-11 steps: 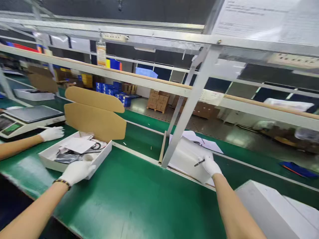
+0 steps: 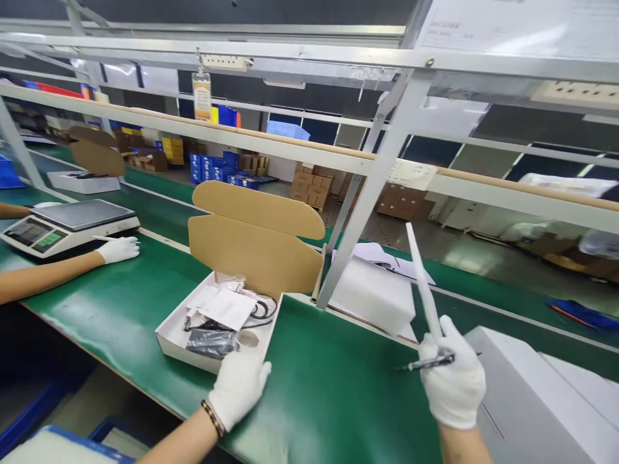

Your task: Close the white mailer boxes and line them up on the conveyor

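Note:
An open white cardboard box [image 2: 169,351] with its brown lid [image 2: 256,254] raised stands on the green bench. Inside lie a folded white paper [image 2: 227,308], a black cable [image 2: 264,310] and a dark item in clear plastic [image 2: 213,341]. My left hand [image 2: 239,386], white-gloved, grips the box's near wall by the right corner, its fingers over the rim. In the air at the right, my gloved right hand [image 2: 452,374] is closed around a dark pen [image 2: 432,363] and a thin white sheet [image 2: 422,280], which I see edge-on. Beyond it sits a white paper stack [image 2: 372,293].
A weighing scale [image 2: 72,222] and a co-worker's gloved hand [image 2: 118,249] holding a thin white stick are at the left. Large white boxes [image 2: 536,399] stand close on the right. A slanted metal post [image 2: 362,219] rises at the bench's back edge.
The box has slid right along the bench with my left hand on it. My right hand has come back from the paper stack, bringing up the white sheet along with the pen.

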`<state>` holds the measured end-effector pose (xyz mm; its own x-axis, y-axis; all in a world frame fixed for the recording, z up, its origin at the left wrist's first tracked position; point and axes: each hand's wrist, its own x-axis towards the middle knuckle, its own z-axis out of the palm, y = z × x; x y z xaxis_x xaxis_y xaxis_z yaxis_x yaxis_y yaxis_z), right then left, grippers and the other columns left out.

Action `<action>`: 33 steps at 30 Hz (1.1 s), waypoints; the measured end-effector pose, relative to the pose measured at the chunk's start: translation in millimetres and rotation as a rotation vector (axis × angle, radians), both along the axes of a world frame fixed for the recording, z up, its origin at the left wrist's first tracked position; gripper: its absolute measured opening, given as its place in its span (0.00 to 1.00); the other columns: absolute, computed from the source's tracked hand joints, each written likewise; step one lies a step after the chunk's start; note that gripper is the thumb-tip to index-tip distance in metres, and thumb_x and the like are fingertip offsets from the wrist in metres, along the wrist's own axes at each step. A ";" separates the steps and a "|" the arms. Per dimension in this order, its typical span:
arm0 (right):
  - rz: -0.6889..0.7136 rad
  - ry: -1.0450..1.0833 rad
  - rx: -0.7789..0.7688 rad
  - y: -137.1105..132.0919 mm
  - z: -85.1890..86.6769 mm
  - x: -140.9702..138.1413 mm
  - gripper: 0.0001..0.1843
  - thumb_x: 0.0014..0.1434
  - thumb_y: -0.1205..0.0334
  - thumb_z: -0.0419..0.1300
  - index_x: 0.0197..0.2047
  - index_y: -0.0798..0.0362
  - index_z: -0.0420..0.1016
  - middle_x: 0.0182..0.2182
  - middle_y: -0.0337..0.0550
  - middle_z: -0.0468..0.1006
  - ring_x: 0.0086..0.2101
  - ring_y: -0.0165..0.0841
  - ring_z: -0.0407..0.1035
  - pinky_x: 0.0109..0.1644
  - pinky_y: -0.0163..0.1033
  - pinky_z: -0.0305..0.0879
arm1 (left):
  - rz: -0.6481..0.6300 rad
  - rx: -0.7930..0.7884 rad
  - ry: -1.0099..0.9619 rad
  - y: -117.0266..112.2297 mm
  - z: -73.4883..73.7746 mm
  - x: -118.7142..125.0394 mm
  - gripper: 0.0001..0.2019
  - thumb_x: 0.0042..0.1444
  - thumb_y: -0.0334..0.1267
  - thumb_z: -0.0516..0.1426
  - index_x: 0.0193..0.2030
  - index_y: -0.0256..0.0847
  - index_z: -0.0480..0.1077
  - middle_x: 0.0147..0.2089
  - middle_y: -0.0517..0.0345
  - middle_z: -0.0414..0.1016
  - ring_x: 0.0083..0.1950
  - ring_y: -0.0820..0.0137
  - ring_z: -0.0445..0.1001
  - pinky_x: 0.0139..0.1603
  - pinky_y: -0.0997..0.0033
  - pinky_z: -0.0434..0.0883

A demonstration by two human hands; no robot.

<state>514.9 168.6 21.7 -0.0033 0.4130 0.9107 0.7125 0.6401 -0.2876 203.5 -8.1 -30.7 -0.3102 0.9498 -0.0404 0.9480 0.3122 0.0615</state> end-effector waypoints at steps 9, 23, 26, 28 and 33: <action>0.372 -0.668 -0.007 -145.9 1.9 -51.2 0.22 0.52 0.81 0.53 0.48 0.57 0.73 0.46 0.56 0.77 0.46 0.43 0.72 0.51 0.50 0.73 | -1.140 0.113 -0.691 -61.4 33.3 2.7 0.31 0.54 0.71 0.46 0.41 0.52 0.79 0.43 0.51 0.81 0.47 0.60 0.78 0.48 0.66 0.75; 0.252 -0.706 -0.913 -54.4 -38.3 -69.7 0.52 0.48 0.42 0.69 0.67 0.66 0.58 0.59 0.63 0.66 0.67 0.55 0.46 0.71 0.59 0.40 | -0.500 0.094 -0.087 62.8 0.8 4.7 0.40 0.58 0.66 0.47 0.70 0.42 0.60 0.73 0.41 0.54 0.73 0.42 0.47 0.69 0.40 0.49; 0.237 -0.659 -0.991 -57.5 -41.4 -65.0 0.49 0.52 0.44 0.66 0.67 0.66 0.58 0.57 0.62 0.69 0.66 0.54 0.48 0.72 0.56 0.40 | -0.542 0.111 -0.088 63.5 -2.9 13.5 0.42 0.54 0.69 0.50 0.69 0.44 0.61 0.72 0.43 0.57 0.72 0.39 0.50 0.70 0.38 0.45; 0.216 -0.650 -1.029 -61.2 -42.0 -65.9 0.46 0.53 0.45 0.65 0.66 0.65 0.59 0.58 0.62 0.68 0.66 0.54 0.50 0.72 0.56 0.39 | -0.576 0.130 -0.114 67.8 -2.5 18.4 0.44 0.52 0.70 0.51 0.69 0.45 0.61 0.71 0.44 0.59 0.71 0.40 0.52 0.70 0.37 0.44; 0.213 -0.651 -1.015 -51.3 -40.2 -71.6 0.30 0.53 0.47 0.65 0.53 0.58 0.69 0.51 0.57 0.74 0.65 0.56 0.50 0.70 0.59 0.39 | -0.694 0.127 -0.165 91.2 8.2 17.1 0.37 0.57 0.66 0.50 0.68 0.48 0.62 0.70 0.48 0.61 0.70 0.48 0.57 0.70 0.41 0.47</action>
<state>443.2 117.4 -18.5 -0.4922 0.8702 -0.0216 0.8181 0.4539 -0.3532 220.6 83.1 -22.5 0.3666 0.9261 0.0888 0.9005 -0.3772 0.2163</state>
